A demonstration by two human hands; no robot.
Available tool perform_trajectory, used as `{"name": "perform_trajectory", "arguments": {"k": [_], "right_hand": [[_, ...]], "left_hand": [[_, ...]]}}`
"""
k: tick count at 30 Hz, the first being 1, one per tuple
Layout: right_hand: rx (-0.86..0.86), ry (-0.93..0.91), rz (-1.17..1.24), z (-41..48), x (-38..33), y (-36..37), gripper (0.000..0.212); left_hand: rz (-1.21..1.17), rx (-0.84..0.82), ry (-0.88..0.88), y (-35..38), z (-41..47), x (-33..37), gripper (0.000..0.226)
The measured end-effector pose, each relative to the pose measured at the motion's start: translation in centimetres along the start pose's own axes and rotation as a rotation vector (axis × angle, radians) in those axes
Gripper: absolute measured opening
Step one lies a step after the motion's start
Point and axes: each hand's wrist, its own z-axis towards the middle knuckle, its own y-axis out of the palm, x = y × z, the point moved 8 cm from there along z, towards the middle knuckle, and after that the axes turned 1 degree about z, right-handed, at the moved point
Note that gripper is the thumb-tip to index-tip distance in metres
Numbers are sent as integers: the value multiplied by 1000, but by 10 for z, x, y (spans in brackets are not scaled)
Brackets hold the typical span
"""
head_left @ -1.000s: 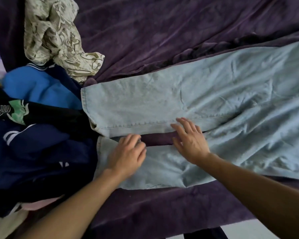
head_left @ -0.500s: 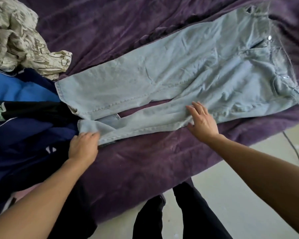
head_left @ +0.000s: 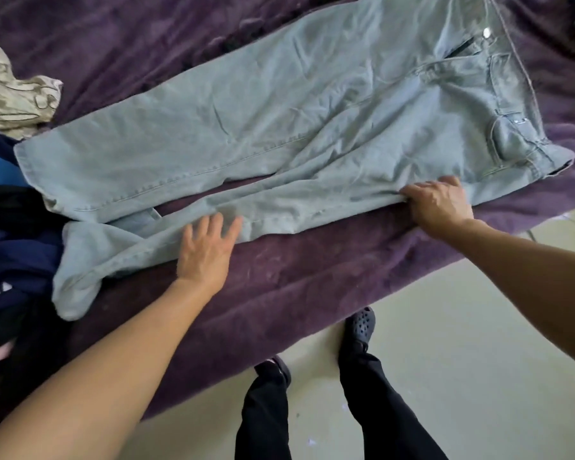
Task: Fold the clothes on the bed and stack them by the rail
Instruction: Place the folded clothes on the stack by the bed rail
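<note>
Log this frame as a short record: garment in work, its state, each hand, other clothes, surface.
garment: light blue jeans
state: spread flat, unfolded, near leg's hem rumpled
left hand: open, flat on near leg's edge
right hand: gripping near edge by the hip
other clothes: dark pile and patterned cloth at left
surface: purple bedcover
</note>
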Motion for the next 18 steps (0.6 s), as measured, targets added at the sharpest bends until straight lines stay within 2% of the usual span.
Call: {"name": "perform_trajectory", "arguments": {"k": [3,4,7,8,10,12,15,17,18], "right_hand": [[42,-214,38,-24,17,-28,29],[-28,-245,28,-36,24,-26,26],[-409,-208,-15,-60,47,5,35],[-474,-185,-8,-63,51,13,38],[-441,-178,41,-60,53,13,41],[-286,-197,80,-50,59,1,46],[-98,-118,33,-35,106,-13,55],[-162,1,-121,-24,153,-12,61],[-210,48,-187,-19,175,-9,66]], "left_hand": [[-79,-14,-64,-12,8,-2,27],[-128,-74,-58,-11,5,2,18],[-201,-419,18,8,-27,38,12],[-209,-524,22,13,-41,48,12],[-202,-577,-3,15,-54,55,15],[-165,-482,8,4,-52,58,20],[-186,-127,167,-31,-35,92,41],[-228,21,298,-51,-21,131,60],[-259,34,328,-55,-13,149,65]]}}
